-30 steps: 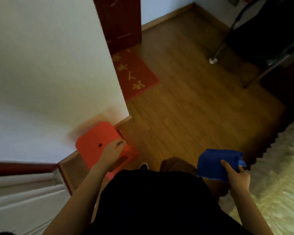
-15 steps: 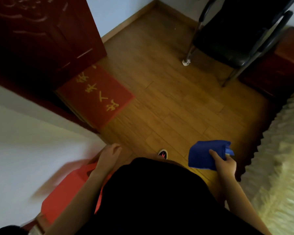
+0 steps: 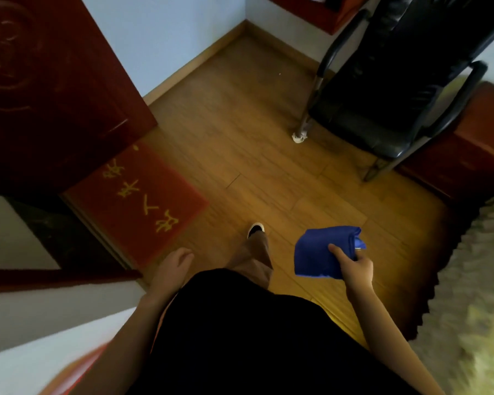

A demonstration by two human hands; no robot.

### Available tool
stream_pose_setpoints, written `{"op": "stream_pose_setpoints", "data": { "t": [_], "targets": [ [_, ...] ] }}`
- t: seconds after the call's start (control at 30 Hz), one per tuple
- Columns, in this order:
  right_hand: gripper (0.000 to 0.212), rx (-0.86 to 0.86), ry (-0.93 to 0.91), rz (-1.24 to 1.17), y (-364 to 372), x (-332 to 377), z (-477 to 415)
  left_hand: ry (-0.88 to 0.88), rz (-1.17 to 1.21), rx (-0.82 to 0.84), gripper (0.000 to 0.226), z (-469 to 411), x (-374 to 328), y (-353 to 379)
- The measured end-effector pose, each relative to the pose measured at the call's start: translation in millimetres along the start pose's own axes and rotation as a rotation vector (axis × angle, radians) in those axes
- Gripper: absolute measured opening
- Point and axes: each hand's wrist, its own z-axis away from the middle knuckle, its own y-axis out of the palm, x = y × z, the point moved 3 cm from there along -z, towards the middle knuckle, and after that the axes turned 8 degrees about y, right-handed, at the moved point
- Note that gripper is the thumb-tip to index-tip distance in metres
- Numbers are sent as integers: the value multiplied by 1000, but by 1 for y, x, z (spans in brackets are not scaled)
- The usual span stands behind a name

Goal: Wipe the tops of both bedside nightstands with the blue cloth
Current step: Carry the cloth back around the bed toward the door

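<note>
A folded blue cloth (image 3: pixel 324 252) hangs at waist height over the wooden floor, gripped by my right hand (image 3: pixel 354 266) with the thumb on top. My left hand (image 3: pixel 173 266) hangs by my hip with loosely curled fingers and holds nothing. A dark reddish-brown nightstand (image 3: pixel 465 155) stands at the right, behind the black chair and beside the bed, with its top partly in view. A second nightstand does not show.
A black armchair (image 3: pixel 388 89) on metal legs stands ahead to the right. A red doormat (image 3: pixel 137 201) with yellow characters lies by the dark red door (image 3: pixel 49 89). The bed's pale fringed cover (image 3: pixel 474 295) runs along the right. A white wall corner (image 3: pixel 54 317) is at lower left.
The view has swung away from the red stool, now a blur at the lower left. My left hand has come off it. The cloth stays in my right hand.
</note>
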Motion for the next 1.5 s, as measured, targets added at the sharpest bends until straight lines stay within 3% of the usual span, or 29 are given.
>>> {"op": "stream_pose_setpoints", "data": {
  "t": [0.23, 0.37, 0.5, 0.8, 0.97, 1.13, 1.27, 1.37, 1.5],
  "targets": [
    [31, -210, 39, -91, -13, 114, -76, 147, 14, 89, 29, -178, -139, -51],
    [32, -256, 33, -122, -12, 180, -116, 227, 23, 107, 28, -261, -214, -75],
    [38, -276, 26, -126, 1, 245, -166, 199, 36, 123, 23, -331, -264, -83],
    [35, -56, -33, -26, 80, 439, -313, -82, 193, 75, 39, -461, -302, -89],
    [29, 37, -95, 63, 123, 547, -367, -178, 263, -44, 41, -521, -340, -102],
    [39, 53, -114, 99, 146, 627, -411, -126, 290, -111, 24, -596, -405, -124],
    [41, 25, -99, 5, 160, 682, -445, -30, 211, -66, 41, -675, -459, -146],
    [36, -22, -129, -82, 177, 729, -468, 114, 132, -38, 26, -741, -520, -164],
    [33, -61, -156, -178, 208, 795, -496, 306, 16, 56, 23, -833, -596, -186]
  ]
}}
